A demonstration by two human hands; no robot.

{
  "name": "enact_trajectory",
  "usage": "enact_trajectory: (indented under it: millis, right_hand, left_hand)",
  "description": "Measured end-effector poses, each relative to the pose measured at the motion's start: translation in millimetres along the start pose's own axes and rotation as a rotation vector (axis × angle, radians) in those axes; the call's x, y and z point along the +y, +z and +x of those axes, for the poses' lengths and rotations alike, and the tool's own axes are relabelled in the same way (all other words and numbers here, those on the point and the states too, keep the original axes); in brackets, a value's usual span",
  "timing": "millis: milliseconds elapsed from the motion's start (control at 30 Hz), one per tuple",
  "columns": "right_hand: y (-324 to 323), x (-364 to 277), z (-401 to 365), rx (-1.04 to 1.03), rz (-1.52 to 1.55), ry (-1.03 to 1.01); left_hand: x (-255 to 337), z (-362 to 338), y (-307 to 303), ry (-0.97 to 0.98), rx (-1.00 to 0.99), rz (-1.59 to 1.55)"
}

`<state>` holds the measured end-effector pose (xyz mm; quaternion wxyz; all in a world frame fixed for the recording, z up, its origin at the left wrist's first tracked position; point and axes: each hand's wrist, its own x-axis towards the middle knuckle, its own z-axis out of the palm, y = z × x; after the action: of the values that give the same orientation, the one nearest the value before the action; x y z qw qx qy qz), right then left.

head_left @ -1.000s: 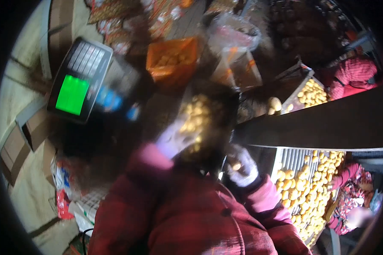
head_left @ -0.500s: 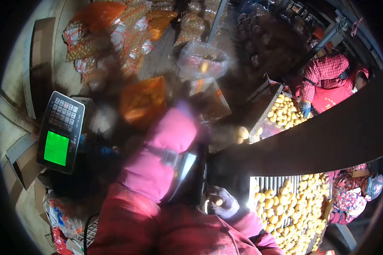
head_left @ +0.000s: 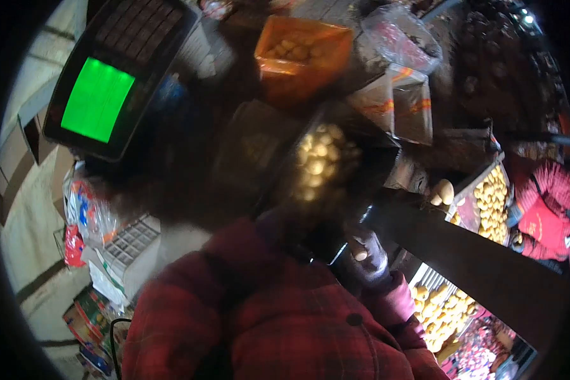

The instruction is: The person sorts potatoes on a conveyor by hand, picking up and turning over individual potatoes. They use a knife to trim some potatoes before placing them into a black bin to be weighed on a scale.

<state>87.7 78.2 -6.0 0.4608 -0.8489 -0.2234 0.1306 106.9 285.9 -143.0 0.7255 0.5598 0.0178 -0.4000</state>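
Observation:
My right hand [head_left: 375, 261], in a pale glove, is closed around a potato [head_left: 359, 251] near my chest. It is beside the dark edge of a bin or chute. My left arm [head_left: 234, 253], in a dark red sleeve, reaches forward into shadow. The left hand is lost in darkness and blur, so its fingers do not show. Just beyond it, a lit heap of potatoes [head_left: 316, 158] lies in a dark container, blurred.
A scale display [head_left: 98, 98] glows green at left. Ahead stand an orange-lined crate [head_left: 266, 73] of potatoes and a plastic-lined box [head_left: 411, 114]. A dark panel [head_left: 468, 259] slants at right, near a roller table of potatoes [head_left: 440, 313]. A co-worker [head_left: 548, 209] bends over another potato trough.
The view has swung, and the scale now looks larger and nearer. My left arm has drawn back from its forward reach into shadow. My right hand still holds a potato.

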Motion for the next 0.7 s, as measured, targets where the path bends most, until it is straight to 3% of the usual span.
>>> enact_trajectory:
  millis: [67, 233, 467, 567, 667, 700]
  right_hand:
    - [14.1, 4.0, 11.1, 0.006, -0.063, -0.162]
    - [25.2, 4.4, 13.7, -0.031, -0.059, -0.17]
    - [21.7, -13.3, -8.0, 0.039, -0.063, 0.01]
    - [21.7, -19.0, -30.5, 0.061, 0.029, 0.136]
    - [25.9, -32.3, -44.4, 0.207, 0.227, 0.201]
    - [26.2, -38.8, -47.2, 0.278, 0.496, 0.175]
  left_hand:
    - [6.6, -9.2, 0.0, -0.054, 0.027, -0.145]
    - [19.0, -24.7, -1.1, -0.044, 0.015, -0.114]
    - [28.9, -47.8, 1.1, -0.039, -0.074, -0.04]
    - [36.8, -62.2, 2.5, -0.001, -0.137, 0.056]
    - [73.0, -86.6, 16.4, 0.121, -0.182, 0.367]
    - [85.8, -94.3, 23.0, 0.141, -0.194, 0.45]
